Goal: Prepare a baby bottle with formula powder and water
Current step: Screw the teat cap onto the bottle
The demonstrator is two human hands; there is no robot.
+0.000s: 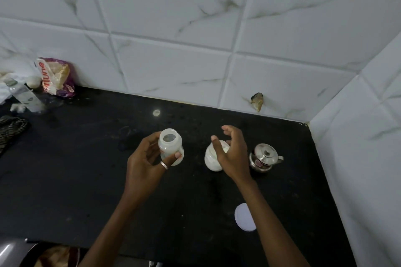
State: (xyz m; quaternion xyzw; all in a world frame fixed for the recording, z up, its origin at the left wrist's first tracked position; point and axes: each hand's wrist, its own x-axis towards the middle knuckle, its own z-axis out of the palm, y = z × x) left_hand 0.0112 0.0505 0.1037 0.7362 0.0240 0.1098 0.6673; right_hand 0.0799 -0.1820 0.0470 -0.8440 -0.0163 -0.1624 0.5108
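The left hand [145, 158] grips the uncapped baby bottle [170, 147] upright over the black counter [86, 158]. The right hand [232, 154] hovers, fingers loosely spread and holding nothing, above the open powder jar [211, 160] beside a small steel pot [263, 157]

The baby bottle [170, 147] in my left hand [143, 165] is milky, smooth translucent plastic, and at three o'clock from it the jar [209, 161] looks the same cloudy plastic, with a polished, mirror-bright steel pot [263, 156] beyond. The counter [86, 169] is black polished stone, faintly speckled; the wall tiles [173, 17] at twelve o'clock are glossy white with grey veins, the packet [56, 78] at ten o'clock crinkled shiny film, the lid [244, 217] at five o'clock matt white plastic.
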